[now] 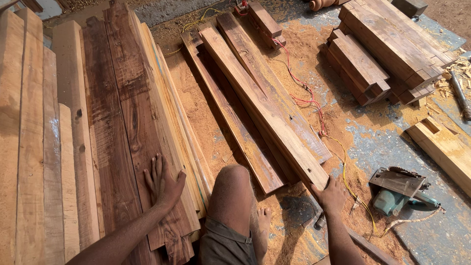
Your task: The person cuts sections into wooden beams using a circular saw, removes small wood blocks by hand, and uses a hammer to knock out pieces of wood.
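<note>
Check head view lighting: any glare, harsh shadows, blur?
Head view: hard sunlight, sharp throughout; pale glare streak on the light planks at left; dark shadows beside the block stack and under the leaning boards; left hand and right hand crisp; slight wide-angle bowing at edges.

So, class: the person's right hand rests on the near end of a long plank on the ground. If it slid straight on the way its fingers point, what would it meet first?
The right hand points up along the long plank it grips. It would probably just travel along that plank's top face; nothing appears to lie on it.
</note>
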